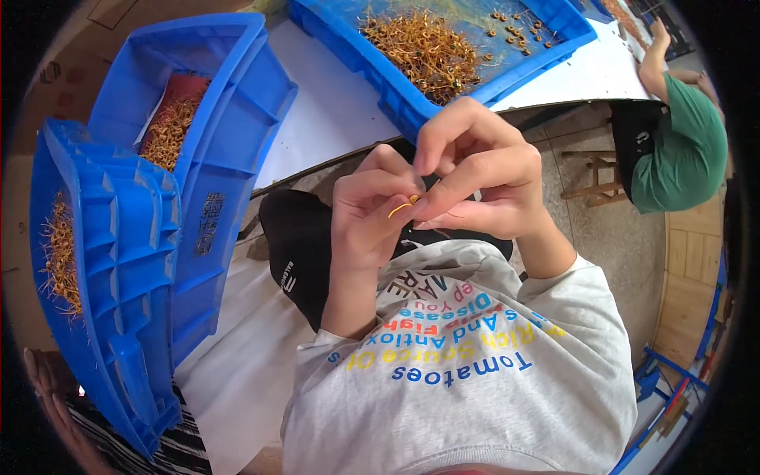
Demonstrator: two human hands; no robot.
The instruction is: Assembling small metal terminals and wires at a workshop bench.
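Both hands, left hand (366, 212) and right hand (475, 170), pinch one thin orange wire piece (400, 208) at frame centre; I think a weak grip may drop it onto the lap.

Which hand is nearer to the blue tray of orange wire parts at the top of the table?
The right hand, whose raised fingers come just below the blue tray. The left hand sits lower and further back, pinching a small orange wire piece.

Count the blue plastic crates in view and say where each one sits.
3. One crate lies on the white table at the top, holding orange wire pieces. A second crate stands tilted at upper left. A third crate leans at far left. Others may be hidden beyond the frame.
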